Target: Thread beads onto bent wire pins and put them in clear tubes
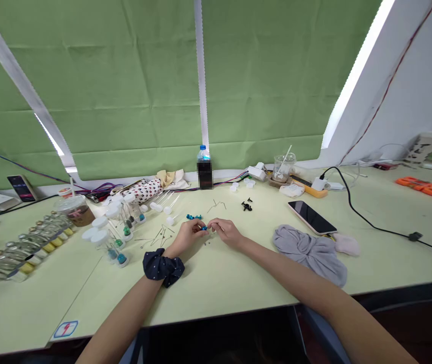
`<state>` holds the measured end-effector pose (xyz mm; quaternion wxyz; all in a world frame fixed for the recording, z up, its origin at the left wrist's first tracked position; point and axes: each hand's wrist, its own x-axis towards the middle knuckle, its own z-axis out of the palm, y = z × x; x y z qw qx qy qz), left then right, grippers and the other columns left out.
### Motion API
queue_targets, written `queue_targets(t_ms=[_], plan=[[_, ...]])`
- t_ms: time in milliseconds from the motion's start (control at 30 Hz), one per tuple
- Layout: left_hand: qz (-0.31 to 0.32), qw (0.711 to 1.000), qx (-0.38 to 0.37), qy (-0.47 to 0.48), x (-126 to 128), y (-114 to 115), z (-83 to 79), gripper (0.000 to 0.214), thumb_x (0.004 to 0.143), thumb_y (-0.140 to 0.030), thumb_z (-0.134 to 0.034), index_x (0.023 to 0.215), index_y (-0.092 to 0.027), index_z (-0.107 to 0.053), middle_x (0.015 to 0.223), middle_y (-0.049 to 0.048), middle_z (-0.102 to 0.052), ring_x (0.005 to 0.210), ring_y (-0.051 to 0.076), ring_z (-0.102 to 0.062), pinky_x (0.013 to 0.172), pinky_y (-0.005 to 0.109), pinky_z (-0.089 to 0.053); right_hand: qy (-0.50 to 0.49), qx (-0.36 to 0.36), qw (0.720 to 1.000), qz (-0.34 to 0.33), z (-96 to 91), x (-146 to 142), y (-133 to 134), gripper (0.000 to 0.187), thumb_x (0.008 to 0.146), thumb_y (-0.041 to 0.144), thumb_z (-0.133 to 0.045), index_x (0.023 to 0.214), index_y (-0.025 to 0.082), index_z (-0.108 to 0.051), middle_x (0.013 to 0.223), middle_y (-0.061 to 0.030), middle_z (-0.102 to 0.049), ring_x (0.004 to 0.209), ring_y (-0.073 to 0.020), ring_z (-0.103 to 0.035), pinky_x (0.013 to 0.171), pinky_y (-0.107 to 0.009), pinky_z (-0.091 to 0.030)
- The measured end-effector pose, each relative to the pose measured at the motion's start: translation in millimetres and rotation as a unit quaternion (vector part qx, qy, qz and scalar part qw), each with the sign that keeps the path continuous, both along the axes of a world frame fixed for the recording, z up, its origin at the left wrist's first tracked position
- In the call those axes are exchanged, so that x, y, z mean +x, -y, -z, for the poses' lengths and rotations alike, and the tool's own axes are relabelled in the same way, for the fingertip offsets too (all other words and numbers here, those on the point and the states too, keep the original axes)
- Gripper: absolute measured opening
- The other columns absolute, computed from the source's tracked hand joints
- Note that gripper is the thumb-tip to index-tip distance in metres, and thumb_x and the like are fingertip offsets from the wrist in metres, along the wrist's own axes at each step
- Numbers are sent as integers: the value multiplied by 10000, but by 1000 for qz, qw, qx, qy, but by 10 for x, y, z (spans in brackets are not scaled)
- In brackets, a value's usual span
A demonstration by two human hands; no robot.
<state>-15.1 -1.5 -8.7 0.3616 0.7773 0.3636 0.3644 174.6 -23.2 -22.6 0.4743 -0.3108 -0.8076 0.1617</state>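
Note:
Over the middle of the table, my left hand pinches a small shiny blue piece between thumb and finger. A dark scrunchie is round my left wrist. My right hand is closed in a pinch just right of the blue piece; what its fingertips hold is too small to make out. Several teal-blue pieces lie just beyond my left hand. Small black pieces lie farther back to the right. A bent thin wire is behind my hands, and more bent wires lie to the left.
Clear tubes with white caps and green or teal contents stand at left, beside rows of glass bottles. At right lie a phone, a grey cloth bow and a black cable. A bottle stands at the back.

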Motion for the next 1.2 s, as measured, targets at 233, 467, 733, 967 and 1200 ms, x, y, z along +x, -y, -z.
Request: queue_targets(t_ms=[233, 467, 733, 967, 1200], plan=[[-2, 999, 27, -16, -9, 0, 0, 239, 689, -341, -677, 808, -143, -620, 696, 28, -628, 590, 137, -548, 553, 244, -412, -12, -22, 1000, -15, -1, 4, 1, 318, 944, 355, -316, 980, 192, -587, 793, -37, -623, 682, -125, -588, 672, -248, -469], [-8, 997, 69, -39, -19, -10, -6, 232, 700, -357, -667, 801, -152, -628, 704, 29, -630, 577, 130, -521, 549, 245, -402, -9, -41, 999, -9, -27, 2, 19, 348, 943, 378, -309, 997, 201, -602, 817, -38, -638, 689, -122, -592, 673, -241, -469], [-4, 996, 82, -37, -28, -16, -7, 240, 700, -374, -667, 804, -161, -626, 693, 18, -624, 579, 127, -521, 549, 241, -408, -10, -34, 999, -6, -26, 3, 17, 338, 942, 367, -317, 1022, 208, -605, 839, -39, -655, 696, -123, -592, 669, -241, -467], [-7, 997, 74, -34, -35, -28, 8, 240, 704, -364, -663, 822, -157, -626, 712, 29, -636, 583, 132, -535, 552, 248, -420, -14, -20, 1000, -13, -30, 3, 11, 323, 937, 351, -339, 1033, 208, -612, 858, -48, -666, 726, -129, -603, 680, -247, -475], [-8, 998, 61, -17, -31, -27, 7, 249, 698, -357, -672, 840, -155, -635, 717, 38, -646, 610, 146, -572, 565, 257, -439, -15, -12, 1000, -14, -23, 7, 7, 305, 936, 328, -353, 1049, 211, -612, 859, -43, -672, 721, -128, -604, 672, -245, -477]])
